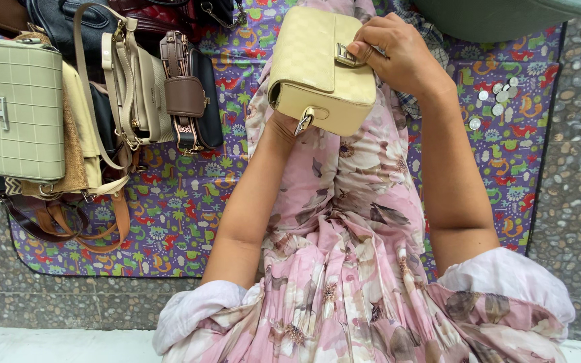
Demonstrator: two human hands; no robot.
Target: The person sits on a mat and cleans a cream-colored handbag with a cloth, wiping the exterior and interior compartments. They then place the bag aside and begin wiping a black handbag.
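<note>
We hold a small pale-yellow quilted handbag [317, 67] between both hands above our lap.

Our right hand [398, 57] closes over the flap, fingers curled at its metal clasp [345, 55]; our left hand [278, 126] supports the bag from beneath, mostly hidden, so we cannot tell its grip. Beneath lies our floral dress [344, 222], then a patterned mat [189, 222]. To the left sit a pale-green handbag [18, 107] and a brown-and-black bag [193, 91]; coins [497, 101] lie to the right.

Even, bright daylight, soft shadows, sharp focus, no glare, slight wide-angle bend at edges.
</note>
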